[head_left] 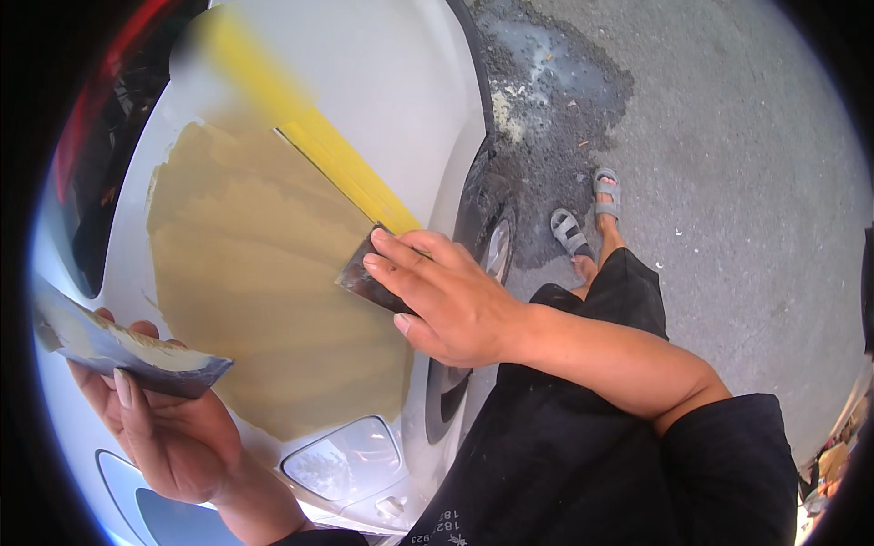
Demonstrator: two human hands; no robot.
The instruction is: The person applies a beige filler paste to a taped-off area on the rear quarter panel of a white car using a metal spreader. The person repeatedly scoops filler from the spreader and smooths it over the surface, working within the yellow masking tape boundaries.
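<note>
My left hand [168, 423] grips a putty-smeared spreader plate [150, 350], thumb on its near side and fingertips behind its upper edge. Fingers pressed on top, my right hand [455, 296] holds a dark, flat scraper [369, 278] at the right part of a tan putty patch [259, 264]. The patch spreads wide over a white car panel [391, 64], with streaks across it. A long yellow strip [323, 150] runs from the upper left down to my right fingers. Its upper end is blurred, and I cannot tell whether those fingers also grip it.
A small glazed panel [341, 460] borders the patch's near end. Dark tyre and trim [446, 396] lie at the car's right side. My feet in grey sandals [571, 233] stand on grey pavement [728, 182], by a wet, dark stain [564, 91].
</note>
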